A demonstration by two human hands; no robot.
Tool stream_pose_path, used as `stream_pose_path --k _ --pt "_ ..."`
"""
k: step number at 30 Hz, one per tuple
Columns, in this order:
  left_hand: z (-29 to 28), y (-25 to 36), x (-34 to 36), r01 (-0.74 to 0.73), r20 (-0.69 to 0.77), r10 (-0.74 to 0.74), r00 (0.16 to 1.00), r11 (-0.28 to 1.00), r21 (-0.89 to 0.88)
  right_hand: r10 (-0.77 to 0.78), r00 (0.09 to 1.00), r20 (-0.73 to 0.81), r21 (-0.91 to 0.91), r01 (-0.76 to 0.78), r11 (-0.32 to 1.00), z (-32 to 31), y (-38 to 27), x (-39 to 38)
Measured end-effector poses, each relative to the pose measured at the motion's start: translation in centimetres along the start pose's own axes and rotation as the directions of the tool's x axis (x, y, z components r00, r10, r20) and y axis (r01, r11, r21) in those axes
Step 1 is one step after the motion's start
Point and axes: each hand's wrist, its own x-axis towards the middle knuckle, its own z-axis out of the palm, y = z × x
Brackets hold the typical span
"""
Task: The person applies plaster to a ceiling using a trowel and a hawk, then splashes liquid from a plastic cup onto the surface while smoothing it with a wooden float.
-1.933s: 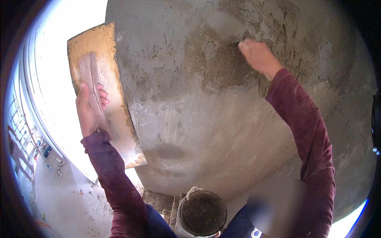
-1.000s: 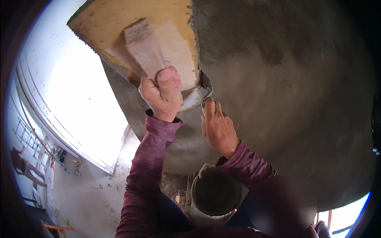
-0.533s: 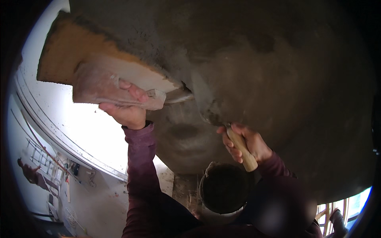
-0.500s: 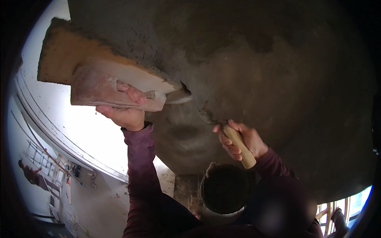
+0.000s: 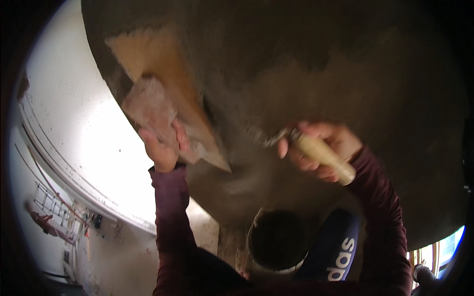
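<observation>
My left hand grips the block handle of a plastering float, with fingers through the handle's opening. The float's tan board slants down to the right, close against a large dark grey wall of wet-looking plaster. In my right hand is a trowel, held by its pale wooden handle. Its bent metal neck points left toward the plaster, and the blade is hard to make out against the grey. Motion blurs the right fingers slightly.
Below the wall stands a dark round bucket, beside my blue-trousered leg. A bright white curved surface lies left of the plaster. Farther off at lower left are another person and a ladder-like frame.
The float has turned from nearly level to a steep slant, its far end swinging right and its near end dropping. My right hand has moved right and slightly up with the trowel.
</observation>
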Motion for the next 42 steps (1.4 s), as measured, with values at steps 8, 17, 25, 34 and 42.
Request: stream_pose_path --k 8,17,25,34,42 --pt "3.4 3.5 4.6 0.064 -0.019 -0.064 0.998 0.998 0.022 0.085 0.967 -0.242 -0.84 -0.253 0.481 -9.4 11.0 0.4" --pt "14.5 5.9 29.4 -0.256 0.279 0.179 0.943 0.929 0.267 0.135 0.83 -0.541 -0.706 -0.536 0.463 -12.2 13.8 -4.0" --pt "12.5 -1.8 26.3 -0.232 0.075 0.219 0.973 0.919 0.32 0.032 0.888 -0.458 -0.301 -0.189 0.935 -9.6 13.7 -8.6" --pt "3.9 -16.3 7.5 -0.036 -0.024 0.052 0.998 0.893 0.449 -0.521 0.608 -0.599 -0.181 0.531 0.828 -7.8 13.6 -5.2" --pt "11.6 -1.4 29.9 -0.324 0.154 0.286 0.946 0.794 0.514 -0.623 0.434 -0.651 -0.138 0.739 0.659 -7.1 11.1 -4.3"
